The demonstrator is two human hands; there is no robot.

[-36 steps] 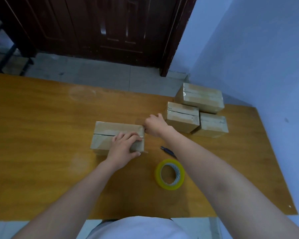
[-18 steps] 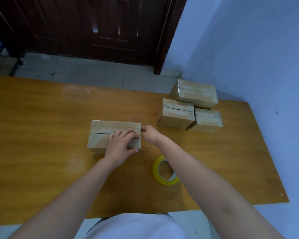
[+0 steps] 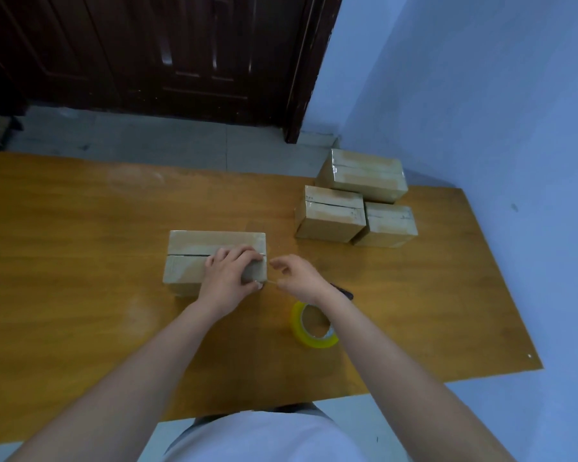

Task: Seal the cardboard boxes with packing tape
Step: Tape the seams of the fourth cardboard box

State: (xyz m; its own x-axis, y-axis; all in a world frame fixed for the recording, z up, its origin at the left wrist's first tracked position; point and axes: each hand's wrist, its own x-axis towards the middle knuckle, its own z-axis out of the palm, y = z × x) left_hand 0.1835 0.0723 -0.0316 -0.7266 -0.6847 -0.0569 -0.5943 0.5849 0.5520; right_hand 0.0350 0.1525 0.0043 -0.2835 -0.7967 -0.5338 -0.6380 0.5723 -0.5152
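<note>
**Right hand comes off the box end**

The left hand (image 3: 231, 278) stays pressed on the right end of the near box (image 3: 214, 260), fingers curled over its top and thumb at the front corner; the right hand (image 3: 299, 276), a second ago against that same end, has drawn back a little toward the person and now hangs just beside it, fingers loosely curled; whether it pinches a thin strip of tape I cannot tell. The tape roll (image 3: 314, 325) lies untouched on the table (image 3: 80, 295), near the right wrist; three more boxes (image 3: 354, 198) sit stacked at the far right; this seam looks nearly finished.
</note>
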